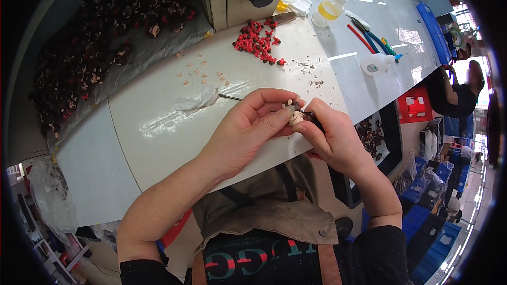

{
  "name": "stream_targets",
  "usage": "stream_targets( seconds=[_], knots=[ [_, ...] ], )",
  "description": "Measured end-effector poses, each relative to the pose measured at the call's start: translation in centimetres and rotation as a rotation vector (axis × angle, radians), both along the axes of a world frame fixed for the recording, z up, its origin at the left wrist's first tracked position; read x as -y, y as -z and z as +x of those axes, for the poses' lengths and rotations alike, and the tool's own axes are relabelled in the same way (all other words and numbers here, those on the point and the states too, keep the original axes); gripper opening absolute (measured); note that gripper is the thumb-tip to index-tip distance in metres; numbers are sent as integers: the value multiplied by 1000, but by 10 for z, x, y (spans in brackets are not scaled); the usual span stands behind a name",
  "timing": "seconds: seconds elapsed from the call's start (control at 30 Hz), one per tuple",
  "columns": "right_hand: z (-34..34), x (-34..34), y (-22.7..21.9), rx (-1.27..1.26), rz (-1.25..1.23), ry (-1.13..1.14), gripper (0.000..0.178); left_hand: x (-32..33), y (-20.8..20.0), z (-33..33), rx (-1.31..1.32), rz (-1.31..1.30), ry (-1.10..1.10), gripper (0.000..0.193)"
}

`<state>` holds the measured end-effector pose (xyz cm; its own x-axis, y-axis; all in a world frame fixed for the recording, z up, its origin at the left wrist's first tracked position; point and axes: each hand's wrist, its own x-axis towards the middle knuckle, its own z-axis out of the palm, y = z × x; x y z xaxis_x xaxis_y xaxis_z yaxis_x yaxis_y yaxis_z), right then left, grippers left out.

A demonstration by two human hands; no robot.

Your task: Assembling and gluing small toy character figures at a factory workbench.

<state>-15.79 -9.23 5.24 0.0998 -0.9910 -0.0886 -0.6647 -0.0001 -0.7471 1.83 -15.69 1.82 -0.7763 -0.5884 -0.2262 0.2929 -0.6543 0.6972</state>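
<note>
Over the white tabletop's near edge, my two hands meet around a small cream-and-dark-brown figure piece (297,118). My left hand (253,124) is closed with thumb and fingers pinching one side of it. On the other side, my right hand (336,136) is curled with its thumb against the piece; a dark bit shows beside its fingers, too small to make out. Left of the hands lies a crumpled white tissue (198,100) with a thin dark rod (230,97) sticking out of it. Beyond it are scattered small cream pieces (204,75). Farther off sits a pile of red-and-black small parts (255,42).
A large heap of dark and cream parts (100,47) fills the bay at left. At upper right stand a bottle of yellow liquid (328,10), a white needle-tipped bottle (376,64) and pliers (372,35). A black tray (391,153) with brown parts lies below my right arm. Another person (459,89) is at right.
</note>
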Motion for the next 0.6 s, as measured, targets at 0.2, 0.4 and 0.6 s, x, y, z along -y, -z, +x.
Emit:
stream_targets(
  seconds=[0.2, 0.4, 0.6],
  knots=[
    [1, 0, 0, -14, -11, -13, 24, 0, -1, 0, 14, -14, 0, 25],
    [0, 0, 4, 20, -35, -33, 25, 0, -1, 1, 9, 14, 0, 25],
    [1, 1, 3, -13, -60, -57, 26, 1, -1, 2, 2, 27, 3, 25]
  ],
)
